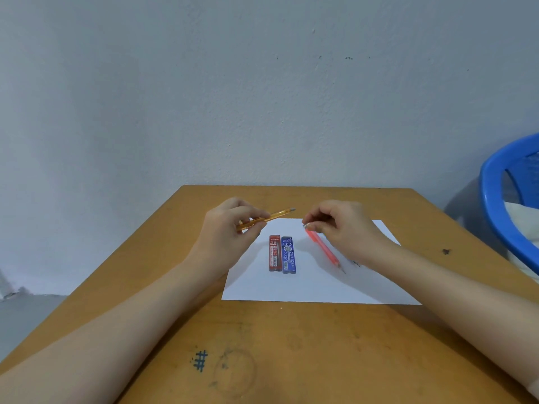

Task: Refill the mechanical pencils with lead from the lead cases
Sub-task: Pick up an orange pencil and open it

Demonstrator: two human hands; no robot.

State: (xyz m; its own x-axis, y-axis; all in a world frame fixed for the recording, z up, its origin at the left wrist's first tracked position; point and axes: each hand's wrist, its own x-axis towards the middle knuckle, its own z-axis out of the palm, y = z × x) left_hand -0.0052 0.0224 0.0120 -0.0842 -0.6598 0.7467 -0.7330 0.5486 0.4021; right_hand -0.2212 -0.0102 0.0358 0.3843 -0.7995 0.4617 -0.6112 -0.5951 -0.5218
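Gripping orange mechanical pencil (274,216) in left hand (230,228), pinching tiny grey piece (305,225) (cap?) in right hand (344,228); easily fumbled off worktop (291,345)

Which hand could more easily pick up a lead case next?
Probably the right. The left hand grips the orange pencil. The right hand pinches only a small piece, too tiny to identify, easily set down. The red case and blue case lie between both hands.

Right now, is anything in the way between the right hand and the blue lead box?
Nothing visible. The blue lead case lies uncovered on the paper, left of the right hand. The pink pencil lies aside. That hand's fingers pinch a small grey piece.
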